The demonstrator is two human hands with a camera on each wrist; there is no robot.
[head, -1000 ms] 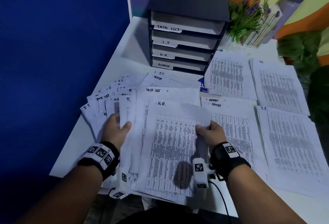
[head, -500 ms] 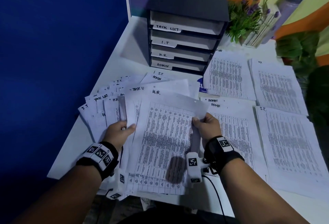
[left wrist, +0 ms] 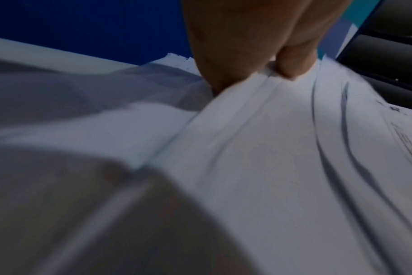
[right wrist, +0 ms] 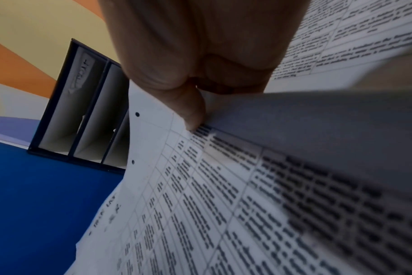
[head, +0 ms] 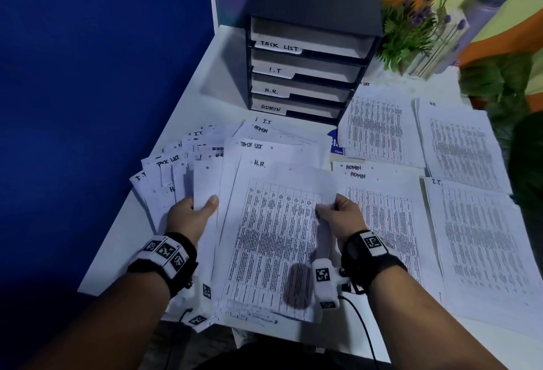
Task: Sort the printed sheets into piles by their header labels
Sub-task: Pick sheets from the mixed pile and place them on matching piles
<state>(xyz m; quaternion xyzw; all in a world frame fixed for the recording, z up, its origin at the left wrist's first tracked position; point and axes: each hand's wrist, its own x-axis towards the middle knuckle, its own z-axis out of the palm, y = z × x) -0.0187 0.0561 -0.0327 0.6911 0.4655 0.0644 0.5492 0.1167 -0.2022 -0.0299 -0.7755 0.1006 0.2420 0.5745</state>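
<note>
A fanned bundle of unsorted printed sheets [head: 188,169] spreads over the table's left half, its visible headers reading I.T, ADMIN and TASK LIST. My left hand [head: 192,216] grips this bundle, thumb on top [left wrist: 292,63]. The top sheet [head: 273,237], headed H.R., lies in front of me, and my right hand [head: 335,214] pinches its right edge between thumb and fingers [right wrist: 191,111]. Sorted piles lie to the right: ADMIN [head: 382,222], I.T. [head: 484,246], an H.R. pile [head: 461,146] and a fourth pile [head: 379,125] behind them.
A black four-tier tray rack [head: 305,72], labelled TASK LIST, I.T, H.R. and ADMIN, stands at the back of the white table [head: 141,231]. A potted plant with purple flowers [head: 411,28] sits to its right. A blue wall [head: 88,61] borders the left.
The H.R. sheet rose off the bundle half a second ago and has come back down a little. My right hand still pinches its edge, and my left hand keeps hold of the bundle.
</note>
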